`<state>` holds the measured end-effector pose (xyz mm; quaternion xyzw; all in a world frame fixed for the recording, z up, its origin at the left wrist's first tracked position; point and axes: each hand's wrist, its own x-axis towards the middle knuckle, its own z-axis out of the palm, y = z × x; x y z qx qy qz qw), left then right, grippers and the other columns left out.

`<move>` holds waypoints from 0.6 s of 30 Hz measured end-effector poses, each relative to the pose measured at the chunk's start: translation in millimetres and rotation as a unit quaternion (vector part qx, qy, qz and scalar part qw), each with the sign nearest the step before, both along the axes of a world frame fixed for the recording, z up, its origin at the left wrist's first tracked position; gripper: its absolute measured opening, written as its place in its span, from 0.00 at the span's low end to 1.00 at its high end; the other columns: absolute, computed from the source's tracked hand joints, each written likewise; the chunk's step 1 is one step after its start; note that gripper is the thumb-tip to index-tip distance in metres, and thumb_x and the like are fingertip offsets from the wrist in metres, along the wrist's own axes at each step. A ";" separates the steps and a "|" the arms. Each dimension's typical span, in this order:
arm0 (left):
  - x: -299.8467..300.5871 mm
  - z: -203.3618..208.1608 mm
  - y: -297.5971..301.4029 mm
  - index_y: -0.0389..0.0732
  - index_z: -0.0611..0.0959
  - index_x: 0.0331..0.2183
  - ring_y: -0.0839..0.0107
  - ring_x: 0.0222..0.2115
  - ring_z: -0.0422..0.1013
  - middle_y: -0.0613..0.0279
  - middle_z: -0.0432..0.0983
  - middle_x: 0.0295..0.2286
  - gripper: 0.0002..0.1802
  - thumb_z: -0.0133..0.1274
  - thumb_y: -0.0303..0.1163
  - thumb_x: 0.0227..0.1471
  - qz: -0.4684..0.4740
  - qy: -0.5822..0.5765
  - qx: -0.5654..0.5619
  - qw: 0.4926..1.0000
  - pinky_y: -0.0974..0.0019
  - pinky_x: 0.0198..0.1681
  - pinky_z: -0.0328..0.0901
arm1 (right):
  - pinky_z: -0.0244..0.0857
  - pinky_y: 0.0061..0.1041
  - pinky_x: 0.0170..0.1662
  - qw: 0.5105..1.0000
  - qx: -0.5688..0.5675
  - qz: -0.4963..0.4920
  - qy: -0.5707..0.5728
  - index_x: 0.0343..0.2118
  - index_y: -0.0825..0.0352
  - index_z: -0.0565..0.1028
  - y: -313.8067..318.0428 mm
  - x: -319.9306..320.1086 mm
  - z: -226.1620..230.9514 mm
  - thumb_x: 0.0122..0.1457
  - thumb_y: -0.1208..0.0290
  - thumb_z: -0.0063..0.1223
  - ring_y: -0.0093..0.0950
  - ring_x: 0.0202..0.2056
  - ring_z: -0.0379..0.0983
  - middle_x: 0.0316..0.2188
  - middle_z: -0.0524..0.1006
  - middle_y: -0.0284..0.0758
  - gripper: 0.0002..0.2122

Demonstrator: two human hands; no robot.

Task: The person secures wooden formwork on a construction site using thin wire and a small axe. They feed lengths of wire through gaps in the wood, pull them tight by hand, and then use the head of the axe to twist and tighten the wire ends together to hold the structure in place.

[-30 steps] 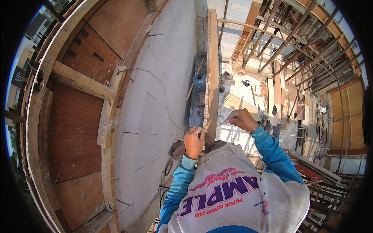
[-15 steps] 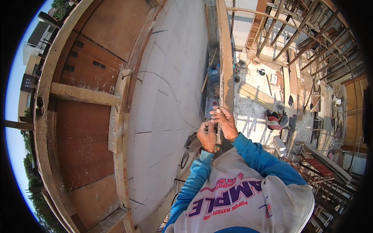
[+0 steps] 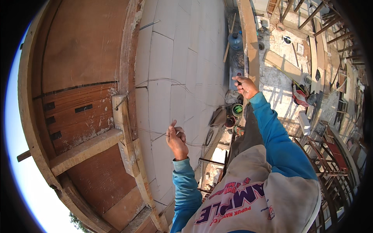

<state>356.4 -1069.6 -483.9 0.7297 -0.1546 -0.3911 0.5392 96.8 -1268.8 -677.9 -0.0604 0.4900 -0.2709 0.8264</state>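
My left hand (image 3: 177, 142) is in front of the pale block wall, its index finger pointing up and the other fingers curled in. A thin wire (image 3: 149, 131) runs from the wooden formwork to these fingers, which appear closed on it. Up and to the right, my right hand (image 3: 246, 87) hovers beside a long wooden beam. Its fingers are pinched together around something small and dark that I cannot make out. The formwork batten (image 3: 123, 120) stands at left, with wire looped round its top. A second wire strand (image 3: 167, 79) arcs across the wall.
Brown plywood panels (image 3: 83, 42) framed with timber fill the left side. The block wall (image 3: 161, 54) rises beside them. A narrow beam (image 3: 250, 39) runs up the middle. Far below lie a blue water jug (image 3: 235, 40), a bucket (image 3: 237, 110), planks and scaffold poles.
My hands were close together at the beam and are now apart. The left has moved left and down toward the formwork; the right is farther up and right. The view has shifted left.
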 end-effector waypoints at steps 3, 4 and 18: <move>-12.8 -34.1 -51.3 0.36 0.69 0.52 0.84 0.12 0.49 0.71 0.61 0.15 0.30 0.44 0.51 0.59 -0.023 0.103 0.040 0.994 0.79 0.13 0.46 | 0.49 0.16 0.15 0.987 -0.013 0.162 0.003 0.44 0.68 0.72 7.7 -21.5 -20.7 0.64 0.65 0.43 0.16 0.16 0.56 0.20 0.68 0.29 0.13; -26.2 -34.6 -68.0 0.36 0.69 0.53 0.84 0.12 0.49 0.71 0.60 0.15 0.31 0.44 0.52 0.59 -0.029 0.128 0.038 0.991 0.79 0.14 0.46 | 0.49 0.16 0.15 0.987 -0.007 0.163 0.002 0.44 0.68 0.72 13.7 -24.3 -26.6 0.64 0.65 0.43 0.16 0.16 0.56 0.20 0.68 0.29 0.13; -22.3 55.7 15.0 0.35 0.72 0.14 0.74 0.13 0.50 0.65 0.56 0.16 0.31 0.37 0.46 0.61 -0.119 0.162 -0.216 0.956 0.69 0.17 0.49 | 0.63 0.34 0.23 0.810 -0.529 0.120 0.222 0.34 0.70 0.71 4.7 171.6 38.1 0.62 0.71 0.43 0.36 0.17 0.68 0.22 0.73 0.41 0.07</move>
